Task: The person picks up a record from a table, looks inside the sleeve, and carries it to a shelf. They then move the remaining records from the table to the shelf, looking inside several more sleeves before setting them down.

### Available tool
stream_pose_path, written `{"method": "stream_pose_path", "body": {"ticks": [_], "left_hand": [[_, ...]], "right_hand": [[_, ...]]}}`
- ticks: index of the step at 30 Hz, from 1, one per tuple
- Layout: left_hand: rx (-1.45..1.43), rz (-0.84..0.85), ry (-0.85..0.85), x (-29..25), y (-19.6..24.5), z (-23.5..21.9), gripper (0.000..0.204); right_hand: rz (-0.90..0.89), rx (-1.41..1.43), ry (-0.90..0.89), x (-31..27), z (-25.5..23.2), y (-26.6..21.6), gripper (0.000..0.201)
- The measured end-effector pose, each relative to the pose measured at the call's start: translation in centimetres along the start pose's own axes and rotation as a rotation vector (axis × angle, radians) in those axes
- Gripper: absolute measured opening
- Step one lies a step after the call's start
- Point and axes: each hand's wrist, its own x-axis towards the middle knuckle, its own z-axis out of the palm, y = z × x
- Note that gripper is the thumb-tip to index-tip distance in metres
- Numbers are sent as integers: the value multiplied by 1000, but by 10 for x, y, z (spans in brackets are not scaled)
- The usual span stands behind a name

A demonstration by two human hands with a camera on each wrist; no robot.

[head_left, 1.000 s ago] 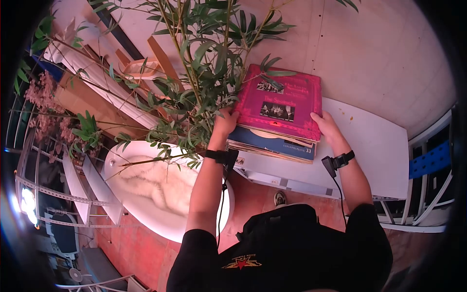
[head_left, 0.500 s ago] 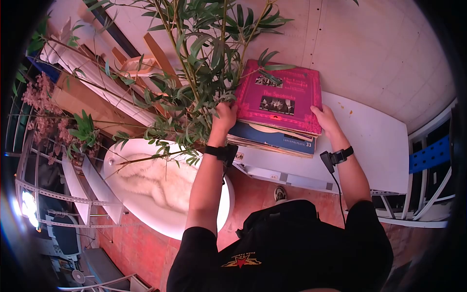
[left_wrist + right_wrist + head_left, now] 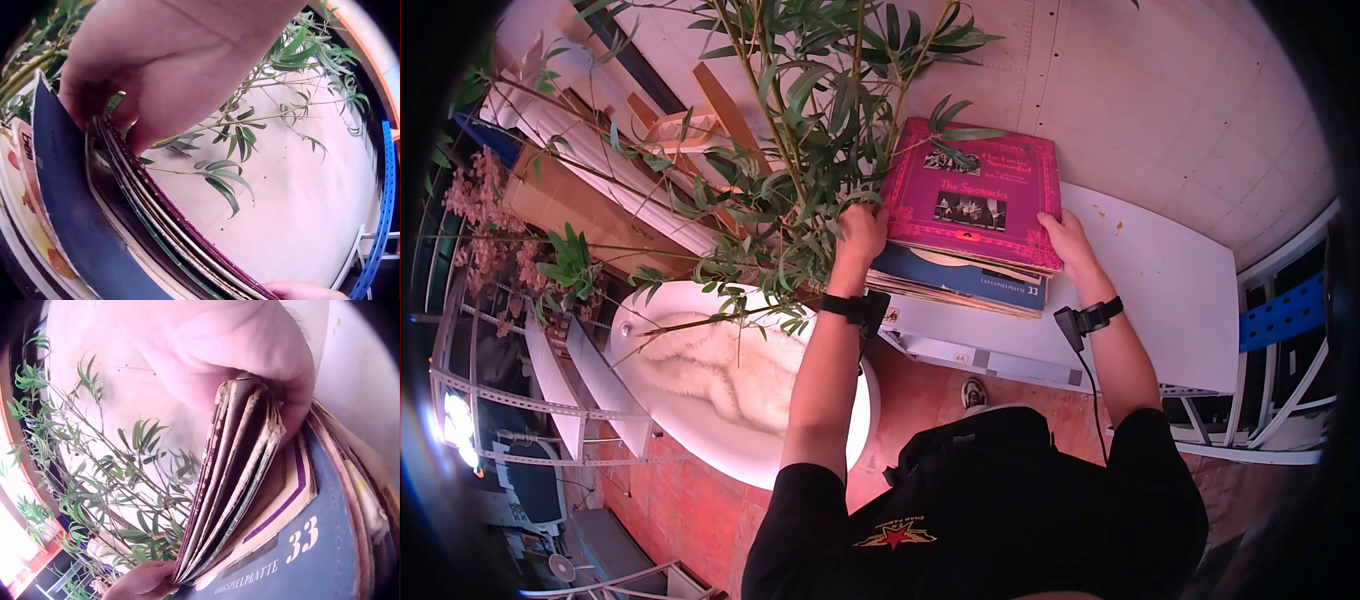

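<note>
A pile of record sleeves lies on the white tabletop, topped by a magenta sleeve (image 3: 975, 195). Below the upper sleeves a blue sleeve (image 3: 960, 280) marked 33 juts out toward the person. My left hand (image 3: 862, 236) grips the upper sleeves at their left edge; in the left wrist view its fingers (image 3: 87, 94) curl round several of them. My right hand (image 3: 1072, 244) pinches the same bundle at the right corner, thumb on top. The right wrist view shows the bundle's edges (image 3: 231, 462) fanned inside the right hand (image 3: 250, 356), above the blue sleeve (image 3: 300, 550).
Leafy plant stems (image 3: 800, 130) stand close to my left hand, with leaves over the magenta sleeve's corner. A white tub (image 3: 650, 385) with pale fur stands at lower left. The white tabletop (image 3: 1160, 290) extends right of the pile, beside a wall and a metal rack.
The pile and both hands appear slightly higher in the head view as the view shifts. Both hands keep their hold on the upper sleeves.
</note>
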Motion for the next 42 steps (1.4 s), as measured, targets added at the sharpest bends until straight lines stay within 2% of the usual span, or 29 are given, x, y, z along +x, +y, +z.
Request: {"method": "stream_pose_path", "body": {"ticks": [5, 14, 16, 20, 22, 26, 29, 31, 35, 37, 38, 40, 42], "left_hand": [[-4, -20, -3, -3, 6, -5, 36], [-14, 49, 25, 0, 8, -5, 38], [-14, -30, -27, 4, 3, -4, 38], [-2, -62, -38, 5, 2, -5, 38], [-102, -107, 14, 3, 9, -11, 33], [-117, -98, 31, -2, 7, -14, 36], [-195, -130, 26, -14, 19, -26, 36], [-428, -264, -55, -24, 31, -36, 36], [-457, -299, -87, -38, 30, -37, 33], [-485, -342, -33, -44, 23, -28, 35], [-486, -340, -32, -46, 17, -22, 35], [-246, -160, 64, -50, 2, -6, 36], [-198, -143, 108, -49, -4, 4, 35]], "right_hand": [[0, -30, 21, 0, -1, 1, 32], [0, -1, 16, 0, -1, 1, 31], [-5, 11, 10, 1, -1, 2, 31], [-1, 18, 29, 1, -3, 4, 31], [-4, 21, 35, 2, -4, 4, 31], [-4, 5, 38, -1, -10, -4, 31], [13, 34, 15, -6, -15, -11, 32], [11, 25, -1, -10, -20, -18, 32], [14, 37, -34, -16, -22, -9, 31], [-16, -40, -28, -16, -21, 2, 32], [-47, -116, -24, -16, -19, 7, 32], [-70, -131, -9, -20, -16, 8, 32], [-106, -109, 17, -23, -13, 5, 31]]}}
